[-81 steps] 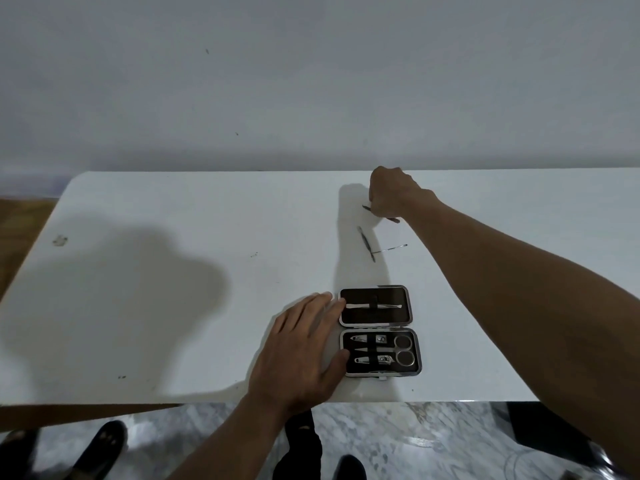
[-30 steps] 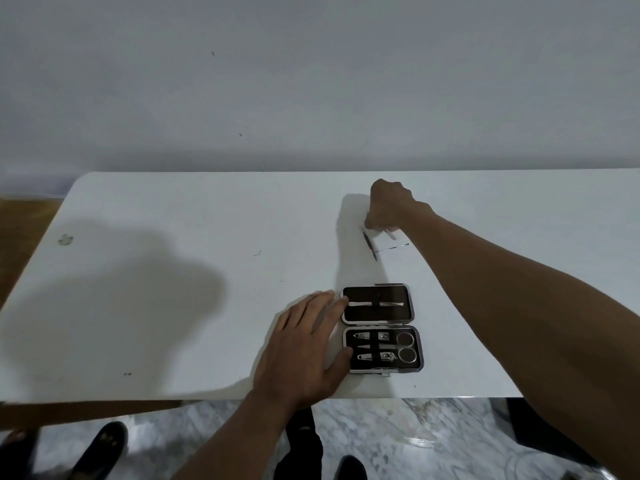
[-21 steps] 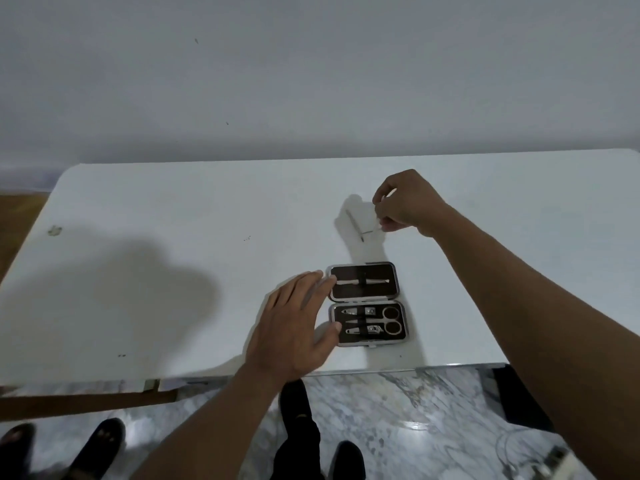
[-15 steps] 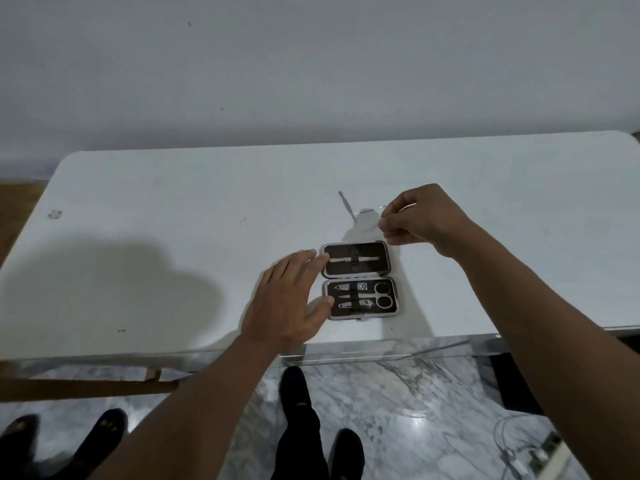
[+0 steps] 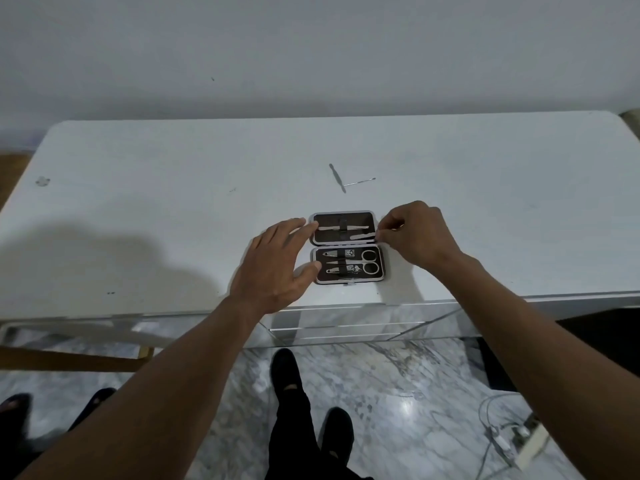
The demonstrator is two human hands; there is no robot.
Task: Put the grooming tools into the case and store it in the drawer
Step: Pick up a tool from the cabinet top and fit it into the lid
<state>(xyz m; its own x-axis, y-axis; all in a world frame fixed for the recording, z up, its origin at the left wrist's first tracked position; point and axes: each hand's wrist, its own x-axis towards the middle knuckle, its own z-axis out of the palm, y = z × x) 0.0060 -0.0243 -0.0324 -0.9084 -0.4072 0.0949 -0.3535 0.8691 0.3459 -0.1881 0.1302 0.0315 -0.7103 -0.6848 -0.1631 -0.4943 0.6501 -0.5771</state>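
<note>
Slim silver metal tool (image 5: 362, 235): your right hand (image 5: 417, 233) pinches its right end, over the far half of the open dark-lined rectangular case (image 5: 327, 239). Your left hand (image 5: 273, 268), fingers straight, touches the case's left edge.

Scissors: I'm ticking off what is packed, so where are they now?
Head view: the scissors lie in the near half of the open case, loops at its right end, just right of the left hand.
</note>
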